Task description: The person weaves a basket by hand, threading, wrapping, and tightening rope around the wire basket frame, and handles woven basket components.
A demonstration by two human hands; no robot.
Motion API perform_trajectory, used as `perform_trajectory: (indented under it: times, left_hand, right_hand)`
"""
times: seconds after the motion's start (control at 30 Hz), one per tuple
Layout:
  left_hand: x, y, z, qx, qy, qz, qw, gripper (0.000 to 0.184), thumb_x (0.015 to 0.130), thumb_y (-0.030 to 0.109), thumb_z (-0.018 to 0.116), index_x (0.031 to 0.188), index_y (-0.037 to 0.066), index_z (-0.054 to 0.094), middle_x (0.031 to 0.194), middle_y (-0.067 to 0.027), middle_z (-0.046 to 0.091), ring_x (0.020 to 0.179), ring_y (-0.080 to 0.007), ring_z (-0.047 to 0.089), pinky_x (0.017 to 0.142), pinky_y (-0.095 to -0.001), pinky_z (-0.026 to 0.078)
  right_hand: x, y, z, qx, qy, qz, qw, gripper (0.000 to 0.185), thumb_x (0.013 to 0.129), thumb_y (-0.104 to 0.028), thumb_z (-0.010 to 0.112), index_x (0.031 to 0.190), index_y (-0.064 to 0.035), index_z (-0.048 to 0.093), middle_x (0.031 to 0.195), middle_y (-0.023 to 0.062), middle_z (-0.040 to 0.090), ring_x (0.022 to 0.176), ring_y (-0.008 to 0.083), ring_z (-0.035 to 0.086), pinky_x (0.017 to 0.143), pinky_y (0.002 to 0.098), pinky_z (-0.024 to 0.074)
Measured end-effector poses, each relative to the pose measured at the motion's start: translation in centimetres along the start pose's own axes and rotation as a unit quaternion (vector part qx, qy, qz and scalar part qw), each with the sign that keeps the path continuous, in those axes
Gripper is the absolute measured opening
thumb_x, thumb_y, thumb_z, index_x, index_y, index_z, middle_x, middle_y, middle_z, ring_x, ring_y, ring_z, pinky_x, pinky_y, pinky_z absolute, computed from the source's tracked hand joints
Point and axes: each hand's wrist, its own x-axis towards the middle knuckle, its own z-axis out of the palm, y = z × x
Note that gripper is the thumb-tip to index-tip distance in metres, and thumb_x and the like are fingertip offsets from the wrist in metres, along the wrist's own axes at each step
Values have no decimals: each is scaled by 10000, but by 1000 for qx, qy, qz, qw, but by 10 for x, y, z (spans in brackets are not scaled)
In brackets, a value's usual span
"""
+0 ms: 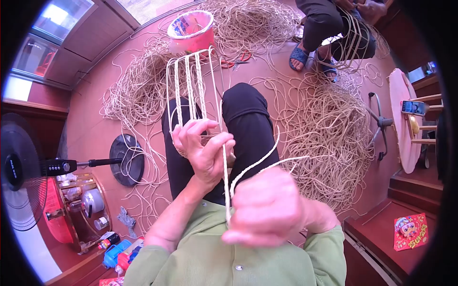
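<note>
My left hand (pixel 202 150) is closed around the near end of a narrow wire frame (pixel 193 53) wrapped in pale cord, above my lap. Several cord-covered bars run lengthwise away from my fingers. From this hand a strand of cord (pixel 225 178) stretches down to my right hand (pixel 265 207). That hand is a fist in front of my chest, smeared by motion, with the cord running into it. Loose cord ends (pixel 274 148) curve out beside the fist. Part of the frame is hidden behind my left fingers.
Tangled cord heaps (pixel 329 143) cover the floor on both sides and ahead. A pink bucket (pixel 198 40) and red-handled pliers (pixel 236 62) lie beyond my knees. A standing fan (pixel 21 164) is at left. Another person (pixel 329 24) sits at upper right, holding a similar frame.
</note>
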Motion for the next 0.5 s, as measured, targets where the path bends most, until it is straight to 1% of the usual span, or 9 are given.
perform_trajectory:
  times: [0.07, 0.1, 0.13, 0.17, 0.27, 0.33, 0.4, 0.43, 0.5]
  left_hand:
    - [5, -4, -22, -104, -68, 19, 992, 133, 871, 204, 733, 955, 102, 718, 1101, -68, 668, 1142, -309, 575, 1131, -522, 282]
    - [8, -3, -36, -120, -80, 29, 989, 117, 874, 173, 717, 959, 94, 712, 1116, -75, 701, 1157, -325, 608, 1142, -527, 283]
    - [7, -8, -50, -119, -103, 61, 986, 119, 854, 172, 727, 944, 96, 706, 1160, -78, 708, 1205, -342, 591, 1150, -536, 285]
    - [5, -11, -61, -95, -140, 102, 980, 139, 833, 155, 726, 960, 100, 712, 1192, -81, 700, 1230, -353, 573, 1155, -543, 276]
    - [-6, 6, -82, -43, -266, 138, 953, 290, 757, 96, 713, 1046, 114, 730, 1298, -88, 665, 1308, -386, 510, 1157, -568, 255]
    - [-7, 27, -94, -123, -276, 136, 944, 509, 709, 66, 712, 1216, 53, 670, 1292, -117, 655, 1313, -344, 522, 1123, -545, 288]
    - [-12, 46, -98, -282, -227, 44, 931, 586, 699, 70, 757, 1269, 22, 629, 1231, -128, 668, 1170, -326, 595, 1005, -495, 400]
    - [-15, 54, -95, -331, -172, -13, 928, 633, 704, 88, 807, 1294, 3, 594, 1101, -116, 685, 983, -302, 640, 867, -442, 462]
    - [-17, 59, -96, -332, -202, -109, 915, 454, 753, 80, 824, 1166, -3, 653, 894, -91, 673, 777, -220, 653, 733, -333, 501]
  right_hand:
    - [-3, -2, -17, -128, 20, 33, 991, 284, 838, -308, 799, 743, -66, 686, 649, 32, 603, 545, 206, 603, 501, 340, 471]
    - [-2, -3, -34, -209, 53, 38, 976, 208, 805, -157, 824, 923, -41, 698, 789, 77, 654, 724, 226, 672, 612, 348, 543]
    - [-3, -13, -50, -366, 102, 71, 922, 205, 860, -125, 767, 1023, -20, 700, 946, 110, 691, 879, 218, 691, 705, 358, 566]
    - [-12, -14, -62, -469, 143, 89, 867, 204, 902, -81, 695, 1085, -8, 641, 987, 133, 666, 890, 239, 671, 717, 385, 556]
    - [-46, -30, -54, -284, 207, 180, 919, 204, 920, -45, 622, 1114, -11, 568, 935, 135, 641, 833, 256, 651, 673, 382, 536]
    - [-50, -21, -10, -190, 120, 109, 968, 246, 885, 18, 633, 1096, -18, 513, 874, 120, 612, 766, 258, 626, 625, 362, 507]
    - [-40, -25, 27, -154, 37, 67, 985, 318, 835, 73, 689, 1084, -21, 515, 889, 121, 625, 745, 256, 624, 619, 352, 505]
    - [-37, -24, 39, -154, 43, 52, 986, 361, 810, 88, 718, 1087, -24, 514, 897, 121, 632, 741, 258, 626, 618, 359, 509]
    - [-38, -19, 58, -147, 75, 32, 986, 406, 769, 63, 793, 1066, -24, 530, 922, 125, 652, 760, 256, 642, 627, 357, 527]
